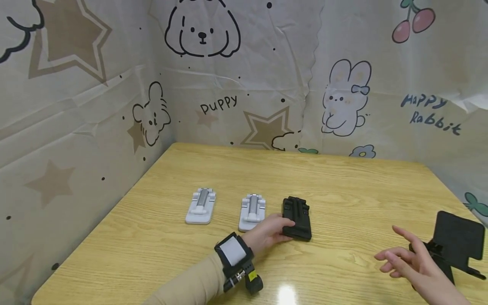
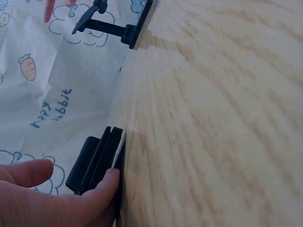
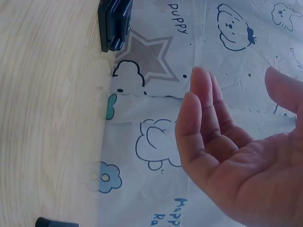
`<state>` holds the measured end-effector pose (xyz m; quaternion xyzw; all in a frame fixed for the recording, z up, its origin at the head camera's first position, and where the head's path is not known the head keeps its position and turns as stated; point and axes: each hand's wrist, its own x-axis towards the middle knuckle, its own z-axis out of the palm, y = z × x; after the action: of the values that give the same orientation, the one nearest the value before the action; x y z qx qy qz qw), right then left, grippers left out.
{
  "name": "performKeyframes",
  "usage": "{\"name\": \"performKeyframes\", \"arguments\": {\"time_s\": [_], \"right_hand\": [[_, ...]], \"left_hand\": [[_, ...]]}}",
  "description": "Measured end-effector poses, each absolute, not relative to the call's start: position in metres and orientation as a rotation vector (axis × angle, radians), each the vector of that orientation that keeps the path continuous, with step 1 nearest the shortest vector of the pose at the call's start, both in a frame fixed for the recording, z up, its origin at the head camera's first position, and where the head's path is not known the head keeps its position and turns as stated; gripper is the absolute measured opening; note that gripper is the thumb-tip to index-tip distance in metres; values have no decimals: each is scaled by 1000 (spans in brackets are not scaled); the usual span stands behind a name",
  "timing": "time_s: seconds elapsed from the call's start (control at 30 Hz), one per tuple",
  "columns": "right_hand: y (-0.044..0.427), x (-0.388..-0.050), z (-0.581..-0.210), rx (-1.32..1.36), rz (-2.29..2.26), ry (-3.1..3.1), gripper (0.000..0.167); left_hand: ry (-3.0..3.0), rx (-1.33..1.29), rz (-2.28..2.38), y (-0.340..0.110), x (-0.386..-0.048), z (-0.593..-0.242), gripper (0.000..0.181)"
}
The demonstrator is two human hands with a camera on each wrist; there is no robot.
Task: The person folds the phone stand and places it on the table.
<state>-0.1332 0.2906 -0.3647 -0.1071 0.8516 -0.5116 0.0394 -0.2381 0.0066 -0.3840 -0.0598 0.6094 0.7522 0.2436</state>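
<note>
My left hand (image 1: pixel 268 232) is at the left side of a folded black phone stand (image 1: pixel 301 220) lying on the table. Its fingers touch the stand's lower edge, and in the left wrist view the thumb (image 2: pixel 28 172) is held off the stand's upper face with a gap between. To the right, my right hand (image 1: pixel 415 264) hovers with fingers spread and nothing held. Just beyond it stands an unfolded black phone stand (image 1: pixel 459 235), its plate raised and tilted; the hand partly hides its base. The right wrist view shows the palm and loosely bent fingers (image 3: pixel 201 90).
Two folded white phone stands, one at the far left (image 1: pixel 196 216) and one in the middle (image 1: pixel 244 218), lie left of the folded black one. The wooden table (image 1: pixel 152 254) meets printed cloth walls (image 1: pixel 228 123) at its back and sides.
</note>
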Motion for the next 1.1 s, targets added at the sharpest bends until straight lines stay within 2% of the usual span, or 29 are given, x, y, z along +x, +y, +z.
{"name": "performKeyframes", "arguments": {"time_s": [0.13,0.33,0.9,1.1], "right_hand": [[294,-130,-364,-249,-1525,2706,52],[300,-130,-365,-284,-1509,2766,54],[307,-128,-373,-153,-1549,2649,44],[309,-125,-362,-96,-1530,2939,39]], "left_hand": [[1720,-130,2020,6,-238,-380,52],[1844,-116,1957,6,-235,-375,60],[1894,-74,1835,8,-232,-371,67],[1925,-26,1782,9,-232,-371,69]]}}
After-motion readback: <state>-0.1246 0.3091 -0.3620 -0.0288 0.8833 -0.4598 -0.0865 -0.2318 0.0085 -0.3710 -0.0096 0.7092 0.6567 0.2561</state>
